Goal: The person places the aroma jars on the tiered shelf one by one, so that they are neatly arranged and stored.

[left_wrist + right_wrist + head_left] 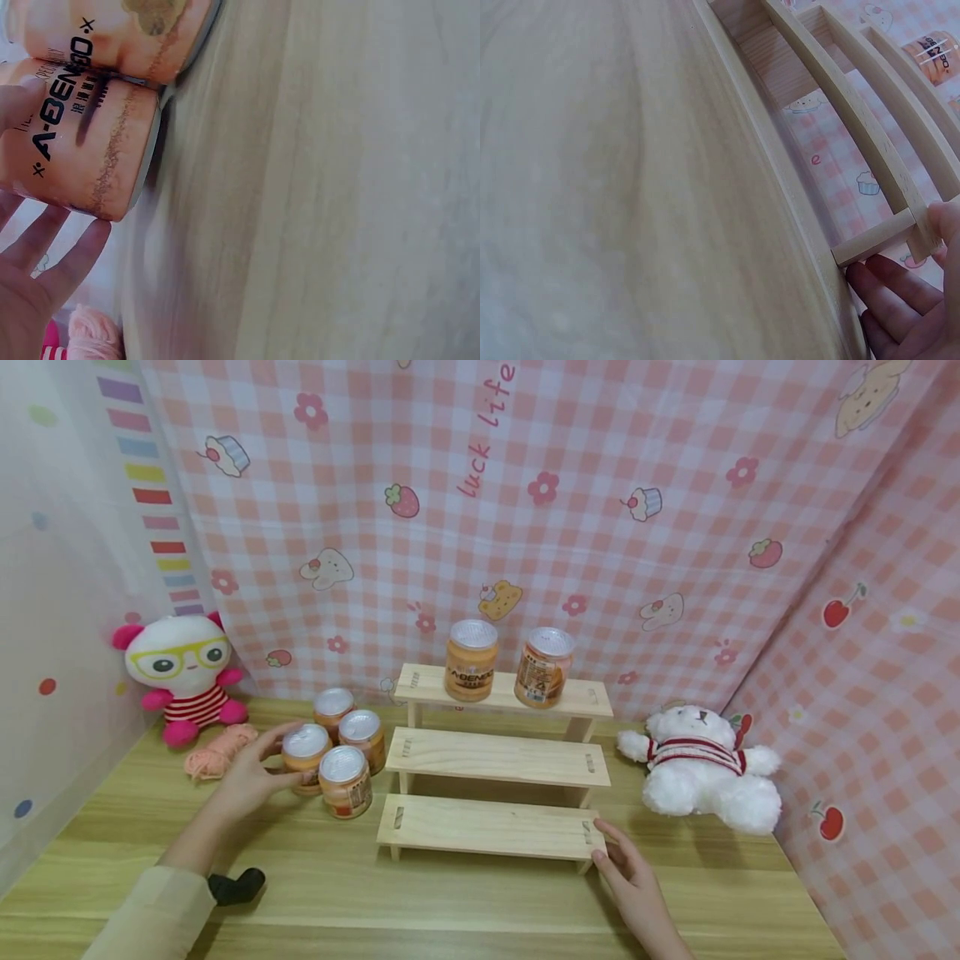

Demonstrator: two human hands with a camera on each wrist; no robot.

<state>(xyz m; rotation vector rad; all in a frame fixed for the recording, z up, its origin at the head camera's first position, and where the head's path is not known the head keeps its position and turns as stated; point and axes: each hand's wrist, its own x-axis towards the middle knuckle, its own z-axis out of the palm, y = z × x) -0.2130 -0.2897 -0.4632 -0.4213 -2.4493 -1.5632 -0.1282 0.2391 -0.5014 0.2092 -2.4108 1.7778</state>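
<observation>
My left hand (pixel 251 777) grips a jar (pixel 306 742) with an orange label and clear lid, thumb on one side and fingers on the other. In the left wrist view this jar (pixel 90 150) stands on the table beside another jar (pixel 120 34). Three similar jars (pixel 346 783) cluster next to it. At the three-tier wooden display rack (pixel 487 827), my right hand (pixel 633 885) holds the right end of the lowest step. The right wrist view has its thumb on the board and fingers by the leg (pixel 874 238). Two jars (pixel 471 664) stand on the top step.
A panda plush (pixel 187 664) with yellow glasses sits at the left, beside a pink yarn skein (pixel 221 752). On the right is a white teddy bear (pixel 701 768). Checked pink cloth (pixel 540 552) hangs behind the wooden table (pixel 480 910). A black object (pixel 237 887) lies near my left forearm.
</observation>
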